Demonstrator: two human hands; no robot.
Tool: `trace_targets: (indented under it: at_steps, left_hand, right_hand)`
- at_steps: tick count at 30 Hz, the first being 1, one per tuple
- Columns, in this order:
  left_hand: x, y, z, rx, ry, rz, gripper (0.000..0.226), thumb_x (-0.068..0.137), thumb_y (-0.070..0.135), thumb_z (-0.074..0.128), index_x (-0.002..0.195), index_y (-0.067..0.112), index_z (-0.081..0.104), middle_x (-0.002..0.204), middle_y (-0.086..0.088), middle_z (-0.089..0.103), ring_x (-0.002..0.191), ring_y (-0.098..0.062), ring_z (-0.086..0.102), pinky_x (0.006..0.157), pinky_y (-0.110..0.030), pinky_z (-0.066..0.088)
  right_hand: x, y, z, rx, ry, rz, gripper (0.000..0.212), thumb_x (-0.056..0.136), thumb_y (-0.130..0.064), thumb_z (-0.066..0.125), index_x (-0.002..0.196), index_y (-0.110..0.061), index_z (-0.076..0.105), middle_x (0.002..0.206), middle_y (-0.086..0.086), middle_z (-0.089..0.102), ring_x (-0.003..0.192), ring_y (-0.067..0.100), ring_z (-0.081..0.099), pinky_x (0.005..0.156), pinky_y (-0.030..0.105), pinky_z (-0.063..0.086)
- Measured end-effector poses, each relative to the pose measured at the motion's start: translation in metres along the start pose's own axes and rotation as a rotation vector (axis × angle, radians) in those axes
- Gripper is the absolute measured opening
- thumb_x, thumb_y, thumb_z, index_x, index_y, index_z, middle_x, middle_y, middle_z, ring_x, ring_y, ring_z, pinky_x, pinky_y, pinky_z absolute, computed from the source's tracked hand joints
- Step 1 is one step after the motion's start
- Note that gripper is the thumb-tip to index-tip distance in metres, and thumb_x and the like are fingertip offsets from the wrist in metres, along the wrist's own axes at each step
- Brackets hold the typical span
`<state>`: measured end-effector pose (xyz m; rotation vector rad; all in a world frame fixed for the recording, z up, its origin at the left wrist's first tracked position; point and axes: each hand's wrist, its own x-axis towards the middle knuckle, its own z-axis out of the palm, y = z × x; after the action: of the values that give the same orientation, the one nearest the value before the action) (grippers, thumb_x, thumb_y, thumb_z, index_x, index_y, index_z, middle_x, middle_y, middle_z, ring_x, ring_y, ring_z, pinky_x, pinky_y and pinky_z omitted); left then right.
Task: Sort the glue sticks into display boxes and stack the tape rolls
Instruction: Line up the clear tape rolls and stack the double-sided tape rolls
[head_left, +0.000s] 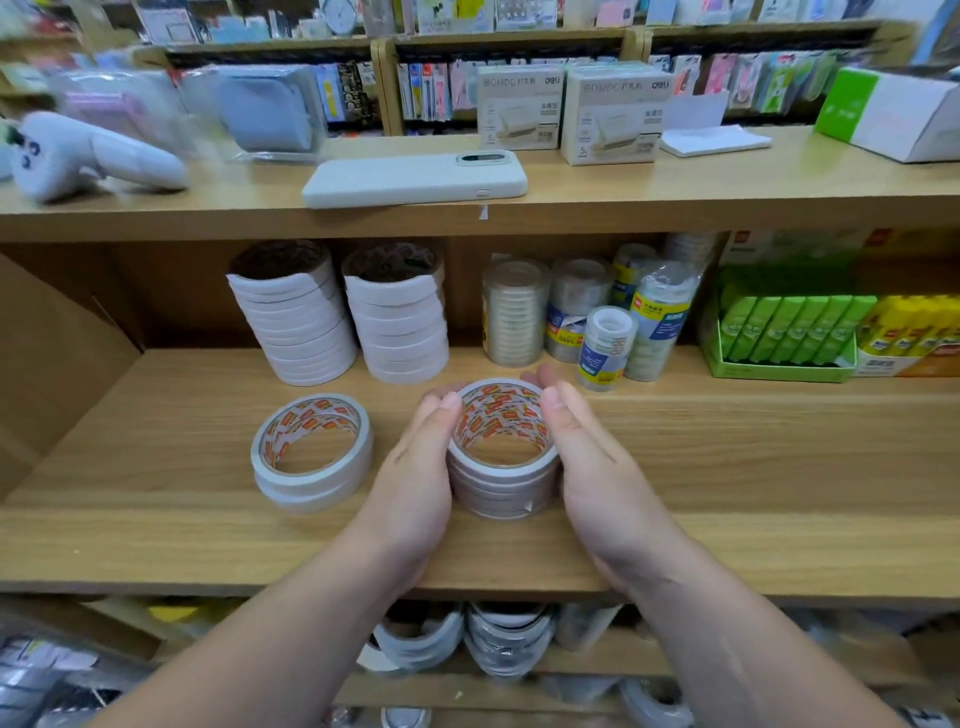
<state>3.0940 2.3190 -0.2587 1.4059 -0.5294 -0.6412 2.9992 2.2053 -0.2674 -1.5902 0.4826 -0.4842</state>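
A person's two bare hands reach onto a wooden shelf (727, 467) in a stationery shop. The left hand (415, 467) and right hand (587, 467) cup a stack of tape rolls (498, 488) from either side, palms against it and fingers curving round its far edge. The stack stands upright near the middle of the shelf, its red-printed core facing up. Just to its left, apart from the hands, sits a shorter stack (311, 457) of the same rolls. Behind, against the back, stand two tall white tape stacks (343, 322), then clear tape tubes (571, 312). At far right, green glue sticks (789, 327) fill a green display box (779, 371), with yellow glue sticks (909, 325) boxed beside them. A white phone (415, 179) lies on the shelf above
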Motion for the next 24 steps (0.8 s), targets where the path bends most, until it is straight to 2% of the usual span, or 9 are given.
trace_targets:
  at_steps: [1,3,6,8,11,15,18,21,24]
  left_hand:
    - [-0.001,-0.001,-0.006,0.010,-0.055,0.002,0.050,0.088,0.046,0.053,0.130,0.019,0.058,0.124,-0.003,0.071,0.122,-0.018,0.062,0.114,-0.047,0.039]
    - [-0.005,0.001,-0.017,0.148,-0.142,0.011,0.075,0.071,0.047,0.071,0.139,0.024,0.048,0.131,0.004,0.067,0.125,-0.011,0.060,0.113,-0.042,0.040]
    - [-0.008,0.006,-0.029,0.428,-0.197,0.056,0.113,0.058,0.038,0.095,0.152,0.026,0.033,0.140,0.016,0.057,0.128,0.003,0.053,0.112,-0.030,0.042]
    - [-0.005,0.008,-0.032,0.450,-0.187,0.068,0.114,0.056,0.029,0.098,0.151,0.022,0.036,0.137,0.017,0.058,0.125,0.005,0.056,0.108,-0.025,0.046]
    - [0.001,0.008,-0.033,0.401,-0.167,0.080,0.107,0.049,0.023,0.095,0.144,0.018,0.045,0.131,0.010,0.065,0.120,-0.002,0.062,0.104,-0.028,0.050]
    - [0.005,0.003,-0.037,0.398,-0.170,0.085,0.107,0.050,0.015,0.099,0.143,0.015,0.046,0.132,0.007,0.066,0.121,-0.006,0.062,0.105,-0.034,0.051]
    - [0.005,0.005,-0.038,0.524,-0.197,0.110,0.114,0.048,0.027,0.101,0.146,0.023,0.043,0.134,0.013,0.063,0.123,0.001,0.059,0.106,-0.032,0.049]
    - [0.003,0.006,-0.036,0.635,-0.173,0.143,0.121,0.043,0.040,0.099,0.148,0.032,0.039,0.133,0.021,0.061,0.121,0.007,0.057,0.106,-0.029,0.048]
    - [0.001,0.007,-0.036,0.653,-0.169,0.180,0.119,0.044,0.040,0.098,0.147,0.034,0.039,0.131,0.023,0.061,0.121,0.010,0.055,0.107,-0.027,0.047]
  right_hand:
    - [-0.002,-0.002,-0.007,-0.049,-0.038,0.002,0.089,0.077,-0.073,0.059,0.151,-0.028,0.038,0.145,-0.020,0.050,0.132,-0.010,0.044,0.120,0.031,0.031]
    - [-0.004,-0.004,-0.022,-0.234,-0.101,-0.028,0.106,0.067,-0.063,0.076,0.155,-0.025,0.031,0.144,-0.024,0.048,0.126,-0.017,0.045,0.114,0.021,0.035]
    - [-0.003,-0.003,-0.036,-0.386,-0.136,-0.070,0.120,0.048,-0.061,0.091,0.150,-0.022,0.041,0.143,-0.018,0.055,0.129,-0.005,0.051,0.112,0.030,0.042]
    - [0.000,-0.003,-0.038,-0.357,-0.139,-0.094,0.106,0.049,-0.053,0.093,0.141,-0.022,0.052,0.134,-0.015,0.063,0.124,0.001,0.059,0.107,0.036,0.048]
    - [0.002,-0.003,-0.037,-0.314,-0.155,-0.130,0.092,0.051,-0.043,0.096,0.133,-0.022,0.059,0.125,-0.013,0.069,0.117,0.003,0.064,0.103,0.036,0.052]
    - [-0.002,-0.003,-0.040,-0.377,-0.165,-0.110,0.100,0.052,-0.031,0.099,0.140,-0.023,0.052,0.131,-0.016,0.065,0.120,-0.003,0.060,0.107,0.032,0.048]
    - [-0.005,-0.002,-0.035,-0.592,-0.116,-0.149,0.115,0.045,-0.042,0.098,0.147,-0.028,0.046,0.135,-0.022,0.060,0.122,-0.010,0.054,0.108,0.024,0.045]
    - [-0.009,-0.004,-0.029,-0.660,-0.044,-0.211,0.100,0.045,-0.047,0.097,0.135,-0.036,0.055,0.124,-0.027,0.064,0.114,-0.012,0.057,0.100,0.014,0.045]
    - [-0.012,-0.009,-0.026,-0.642,-0.028,-0.218,0.090,0.043,-0.051,0.096,0.124,-0.043,0.060,0.114,-0.031,0.067,0.106,-0.010,0.062,0.095,0.020,0.050]
